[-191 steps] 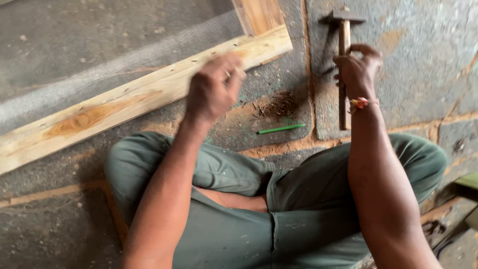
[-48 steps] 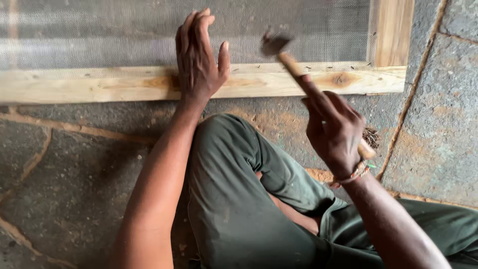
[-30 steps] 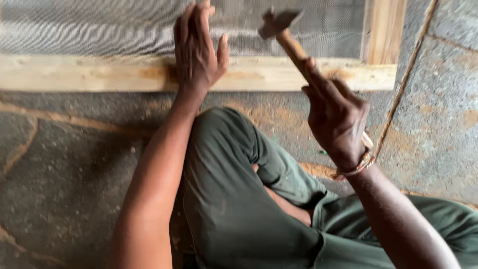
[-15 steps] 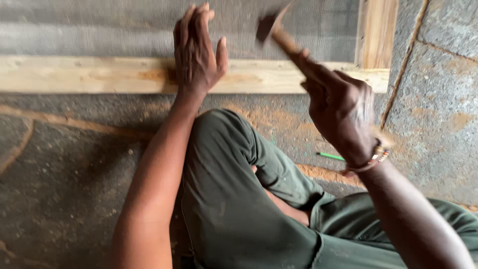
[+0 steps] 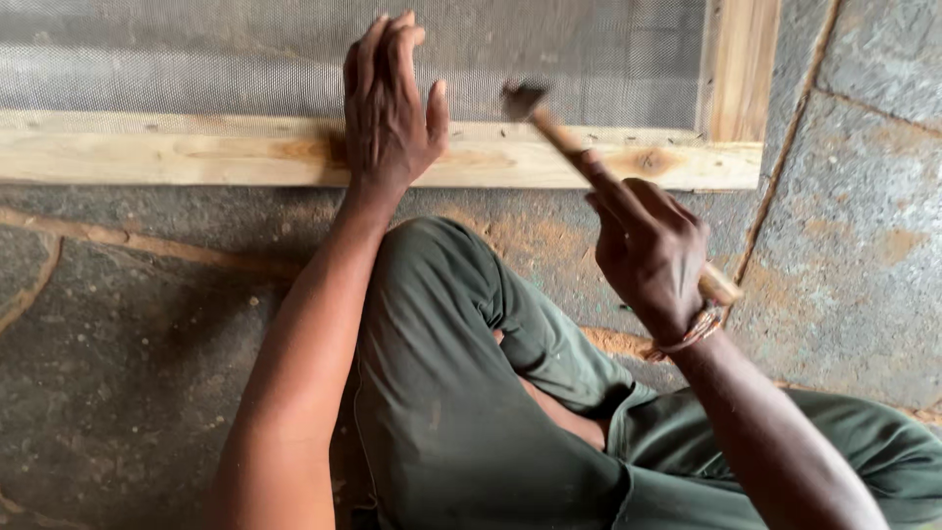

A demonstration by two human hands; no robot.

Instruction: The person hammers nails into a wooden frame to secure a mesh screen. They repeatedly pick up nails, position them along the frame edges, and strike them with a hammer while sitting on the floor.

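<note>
Left hand (image 5: 388, 108) flat on wooden frame (image 5: 196, 157), right hand (image 5: 648, 250) fisted around hammer (image 5: 549, 128)

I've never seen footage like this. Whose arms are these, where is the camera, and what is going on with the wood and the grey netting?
There is no machine here. The camera sits on a person's head and looks down, so you see that person's own arms and their bent legs in green trousers.

On the grey stone floor lies a pale wooden frame with fine grey wire mesh stretched across it.

The left hand lies flat, palm down, over the frame's rail and the mesh edge. The right hand grips a wooden-handled hammer, whose blurred dark head hangs just above the rail. A cord bracelet circles that wrist.
</note>
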